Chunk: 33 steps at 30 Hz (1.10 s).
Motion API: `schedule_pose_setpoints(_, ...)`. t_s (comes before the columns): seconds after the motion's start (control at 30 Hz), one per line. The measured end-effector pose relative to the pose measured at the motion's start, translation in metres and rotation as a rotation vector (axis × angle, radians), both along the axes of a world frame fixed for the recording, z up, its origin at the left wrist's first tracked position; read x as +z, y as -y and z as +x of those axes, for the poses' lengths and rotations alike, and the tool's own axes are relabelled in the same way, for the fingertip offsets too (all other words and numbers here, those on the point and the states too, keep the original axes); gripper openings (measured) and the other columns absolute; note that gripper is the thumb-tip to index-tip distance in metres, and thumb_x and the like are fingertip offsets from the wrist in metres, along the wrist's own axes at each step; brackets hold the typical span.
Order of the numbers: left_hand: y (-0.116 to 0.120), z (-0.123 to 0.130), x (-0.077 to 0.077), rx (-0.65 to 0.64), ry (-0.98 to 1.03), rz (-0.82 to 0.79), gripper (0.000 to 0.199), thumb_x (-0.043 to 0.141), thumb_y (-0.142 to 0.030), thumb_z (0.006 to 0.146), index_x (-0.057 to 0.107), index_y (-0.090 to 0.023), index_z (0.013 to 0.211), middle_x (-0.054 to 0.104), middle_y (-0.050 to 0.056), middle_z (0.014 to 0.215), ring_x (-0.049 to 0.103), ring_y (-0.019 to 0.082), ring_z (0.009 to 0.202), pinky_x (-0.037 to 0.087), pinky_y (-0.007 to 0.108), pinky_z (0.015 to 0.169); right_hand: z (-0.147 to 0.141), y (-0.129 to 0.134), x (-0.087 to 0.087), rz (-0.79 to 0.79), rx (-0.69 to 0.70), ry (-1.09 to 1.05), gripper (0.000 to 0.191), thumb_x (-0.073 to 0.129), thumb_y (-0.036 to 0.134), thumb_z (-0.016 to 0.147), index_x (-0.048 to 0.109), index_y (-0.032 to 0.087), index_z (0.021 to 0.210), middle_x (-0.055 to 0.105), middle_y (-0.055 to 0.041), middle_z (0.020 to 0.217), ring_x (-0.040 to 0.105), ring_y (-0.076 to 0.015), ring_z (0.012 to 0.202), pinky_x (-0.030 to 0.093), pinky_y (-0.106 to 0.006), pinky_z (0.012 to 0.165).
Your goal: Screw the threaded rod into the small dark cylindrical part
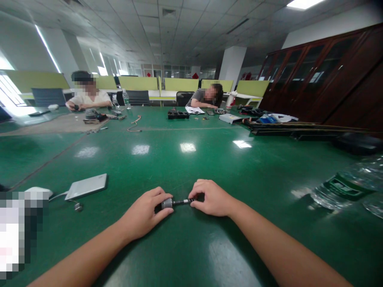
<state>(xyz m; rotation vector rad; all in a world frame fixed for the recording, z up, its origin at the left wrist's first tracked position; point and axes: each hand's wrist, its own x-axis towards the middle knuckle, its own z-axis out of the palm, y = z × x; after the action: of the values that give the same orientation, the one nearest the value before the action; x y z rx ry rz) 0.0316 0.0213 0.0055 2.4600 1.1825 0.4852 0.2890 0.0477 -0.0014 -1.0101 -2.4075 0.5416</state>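
Note:
A small metal motor-like part point(167, 203) with a grey cylindrical body and a thin dark shaft lies sideways just over the green tabletop. My left hand point(146, 211) grips the cylinder between thumb and fingers. At the other end, my right hand point(211, 198) pinches the shaft's tip, where a dark coil like a spring point(191, 200) shows by the fingertips. The shaft spans the gap between both hands. Whether the part rests on the table or hovers slightly above it, I cannot tell.
Left of my hands lie a silver flat box point(86, 186) with a cable and a small metal piece point(78, 207). Clear plastic bottles point(344, 187) are at the right. Across the green table point(167, 159) are a black tray point(178, 114), dark rails point(287, 129) and two seated people.

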Motion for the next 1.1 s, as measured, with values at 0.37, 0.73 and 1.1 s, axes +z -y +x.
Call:
schedule_pose_setpoints(0.37, -0.001, 0.001, -0.003, -0.060, -0.025, 0.033, 0.029, 0.059, -0.036, 0.094, 0.063, -0.024, 0.120, 0.063, 0.005, 0.104, 0.061, 0.022, 0.095, 0.049, 0.034, 0.085, -0.032, 0.013, -0.009, 0.038, 0.002, -0.078, 0.014, 0.074, 0.019, 0.079, 0.075, 0.019, 0.093, 0.073, -0.0030, 0.086, 0.059, -0.0172, 0.085, 0.046, -0.029, 0.079)
schedule_pose_setpoints(0.73, 0.002, 0.005, 0.002, -0.077, -0.061, 0.056, 0.027, 0.062, -0.035, 0.091, 0.063, -0.022, 0.114, 0.063, 0.006, 0.104, 0.059, 0.024, 0.095, 0.048, 0.036, 0.085, -0.035, 0.015, -0.012, 0.054, -0.013, -0.045, 0.017, 0.072, 0.023, 0.082, 0.074, 0.020, 0.098, 0.071, -0.0048, 0.088, 0.058, -0.0188, 0.087, 0.047, -0.031, 0.081)
schedule_pose_setpoints(1.1, 0.003, 0.005, 0.001, -0.064, -0.089, 0.053, 0.025, 0.059, -0.035, 0.094, 0.063, -0.022, 0.115, 0.062, 0.006, 0.102, 0.058, 0.023, 0.094, 0.046, 0.036, 0.084, -0.036, 0.016, -0.009, 0.066, 0.019, -0.041, 0.015, 0.071, 0.022, 0.081, 0.073, 0.018, 0.095, 0.070, -0.0048, 0.086, 0.057, -0.0186, 0.085, 0.046, -0.031, 0.080)
